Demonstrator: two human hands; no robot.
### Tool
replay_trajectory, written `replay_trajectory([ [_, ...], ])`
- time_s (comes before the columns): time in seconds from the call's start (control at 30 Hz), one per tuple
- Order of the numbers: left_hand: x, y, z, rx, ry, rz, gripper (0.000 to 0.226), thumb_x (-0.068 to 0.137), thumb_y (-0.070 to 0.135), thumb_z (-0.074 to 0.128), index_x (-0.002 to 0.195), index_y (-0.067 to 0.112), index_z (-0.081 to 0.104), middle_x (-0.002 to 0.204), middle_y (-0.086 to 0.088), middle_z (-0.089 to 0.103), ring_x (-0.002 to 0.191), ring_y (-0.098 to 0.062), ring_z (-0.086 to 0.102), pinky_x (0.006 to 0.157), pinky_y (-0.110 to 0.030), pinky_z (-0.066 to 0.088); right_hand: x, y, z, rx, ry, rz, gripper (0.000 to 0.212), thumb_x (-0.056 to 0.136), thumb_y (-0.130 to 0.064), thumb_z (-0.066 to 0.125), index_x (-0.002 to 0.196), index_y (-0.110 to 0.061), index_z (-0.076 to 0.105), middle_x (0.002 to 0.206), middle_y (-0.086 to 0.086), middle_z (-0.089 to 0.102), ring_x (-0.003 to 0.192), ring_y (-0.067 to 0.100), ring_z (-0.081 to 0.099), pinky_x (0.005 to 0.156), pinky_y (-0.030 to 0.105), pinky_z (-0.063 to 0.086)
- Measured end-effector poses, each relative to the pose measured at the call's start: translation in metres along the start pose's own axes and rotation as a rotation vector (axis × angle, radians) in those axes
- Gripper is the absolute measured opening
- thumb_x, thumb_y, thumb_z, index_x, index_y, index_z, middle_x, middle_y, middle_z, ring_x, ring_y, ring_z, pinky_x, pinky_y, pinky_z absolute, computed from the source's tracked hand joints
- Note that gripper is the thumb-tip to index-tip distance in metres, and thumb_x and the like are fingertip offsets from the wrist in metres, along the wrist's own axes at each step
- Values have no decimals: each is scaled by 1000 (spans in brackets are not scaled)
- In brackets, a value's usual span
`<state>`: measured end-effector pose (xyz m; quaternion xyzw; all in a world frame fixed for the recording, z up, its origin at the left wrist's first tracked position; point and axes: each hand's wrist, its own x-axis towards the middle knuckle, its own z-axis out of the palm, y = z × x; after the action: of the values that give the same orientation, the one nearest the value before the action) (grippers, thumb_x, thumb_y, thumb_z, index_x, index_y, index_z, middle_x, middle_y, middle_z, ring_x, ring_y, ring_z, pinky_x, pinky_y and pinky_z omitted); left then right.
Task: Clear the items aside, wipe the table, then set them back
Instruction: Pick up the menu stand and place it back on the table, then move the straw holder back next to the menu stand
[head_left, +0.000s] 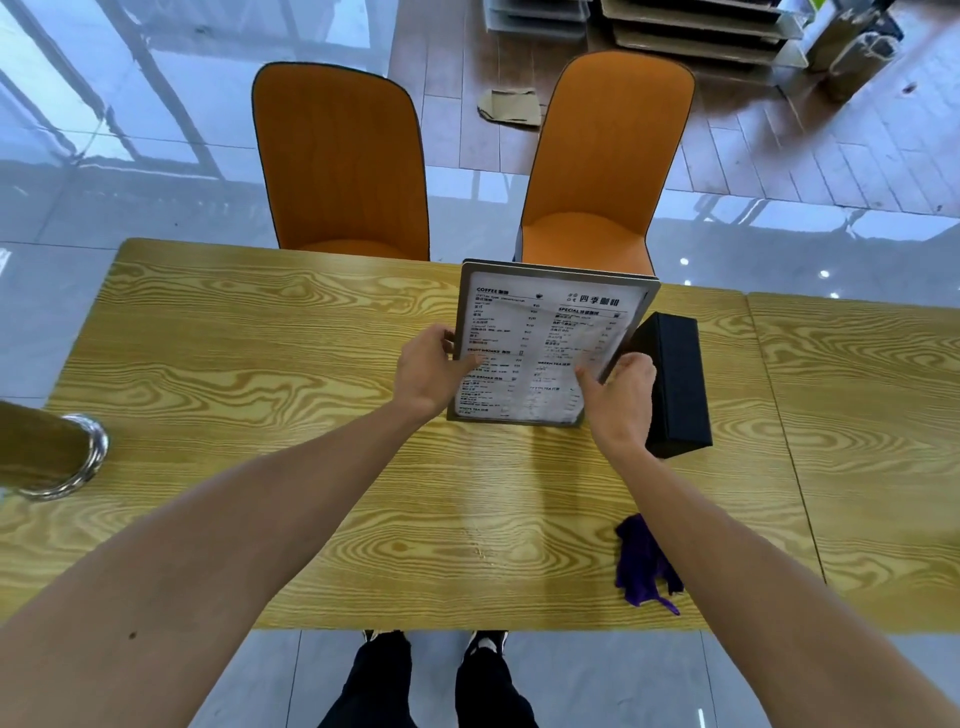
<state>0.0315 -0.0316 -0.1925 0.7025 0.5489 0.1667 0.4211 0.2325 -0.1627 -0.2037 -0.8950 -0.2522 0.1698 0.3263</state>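
A: Menu card (545, 343), framed in grey metal, white sheet with dark print in two columns. Tilted, top leaning away toward the chairs, lower edge at or just above the table (311, 467); contact unclear. Sits mid-table, right of centre.

B: Hands?

A: Both on it. Left hand (428, 371) grips the left edge, thumb on the front, fingers curled behind. Right hand (621, 395) grips the lower right edge, thumb on the printed face.

B: Other items, counted?

A: One black box (675, 384), oblong, matte, lying just right of the menu and partly behind the right hand. One purple cloth (644, 564), crumpled, near the front edge beside the right forearm. One shiny metal ring around a post or cylinder (67, 457) at the far left; cannot tell what it is.

B: Seats?

A: Two orange chairs (343, 161), black-trimmed, pushed in on the far side.

B: Surface and room?

A: Yellow wood-grain tabletop; a seam on the right where a second table (872, 415) butts against it. Glossy grey floor tiles, wood-look flooring further back, flat cardboard pieces (511, 106) lying there. Person's dark trousers and shoes (485, 642) show below the front edge.
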Motion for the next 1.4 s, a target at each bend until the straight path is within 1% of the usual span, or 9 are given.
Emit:
replay_trajectory([
  [0.1, -7, -12, -14, 35, -10, -3, 48, 81, 45, 79, 114, 13, 66, 106, 0, 67, 96, -18, 64, 86, -40, 56, -24, -8, 9, -96, 14, -75, 39, 93, -43, 67, 110, -15, 47, 110, -1, 46, 93, 20, 56, 70, 32, 46],
  [0.3, -20, -38, -60, 82, -10, 29, 48, 85, 47, 74, 118, 15, 64, 110, -2, 66, 101, -20, 62, 89, -39, 53, -59, -52, 47, -116, -229, -325, 26, 97, -40, 60, 107, -16, 58, 104, 0, 56, 84, 15, 55, 71, 31, 44],
  [0.43, -24, -56, -106, 125, 47, 38, 50, 85, 47, 74, 122, 15, 62, 114, -3, 66, 106, -20, 60, 90, -39, 52, -73, -102, 77, -140, -352, -499, 38, 95, -46, 62, 119, -16, 61, 102, 0, 61, 80, 11, 56, 73, 36, 51],
  [0.6, -32, -87, -173, 154, 143, 46, 52, 85, 44, 75, 125, 14, 61, 122, -3, 65, 113, -20, 60, 96, -38, 50, -98, -167, 120, -146, -505, -628, 62, 92, -51, 66, 140, -15, 53, 131, 3, 61, 101, 12, 60, 83, 33, 52],
  [0.87, -61, -151, -287, 207, 357, 29, 66, 77, 47, 80, 133, 19, 56, 134, -1, 59, 120, -21, 57, 97, -39, 50, -162, -250, 202, -170, -704, -793, 86, 84, -51, 76, 152, -14, 39, 150, 6, 49, 128, 20, 54, 101, 39, 49],
  [1.1, -94, -219, -362, 189, 540, -46, 98, 66, 59, 82, 145, 19, 41, 144, -5, 48, 139, -27, 38, 115, -41, 28, -225, -296, 270, -203, -853, -876, 98, 80, -51, 80, 156, -17, 27, 158, 7, 39, 141, 24, 42, 108, 45, 45],
  [1.23, -116, -255, -380, 96, 654, -173, 121, 63, 59, 85, 156, 19, 19, 162, -6, 23, 152, -25, 15, 122, -46, 19, -253, -312, 302, -183, -970, -855, 102, 79, -47, 82, 157, -18, 24, 160, 7, 35, 143, 25, 40, 110, 50, 43],
  [1.33, -129, -281, -382, -44, 692, -283, 133, 56, 58, 89, 157, 21, 11, 162, -7, 17, 151, -22, 15, 121, -44, 24, -270, -322, 324, -167, -1061, -812, 106, 79, -44, 83, 159, -18, 19, 162, 8, 32, 146, 27, 36, 112, 50, 41],
  [1.4, -135, -295, -380, -129, 670, -334, 136, 56, 54, 91, 157, 16, 8, 161, -7, 17, 149, -21, 18, 119, -36, 24, -280, -326, 339, -173, -1113, -792, 106, 80, -39, 83, 160, -20, 16, 163, 8, 32, 147, 27, 35, 113, 50, 40],
])
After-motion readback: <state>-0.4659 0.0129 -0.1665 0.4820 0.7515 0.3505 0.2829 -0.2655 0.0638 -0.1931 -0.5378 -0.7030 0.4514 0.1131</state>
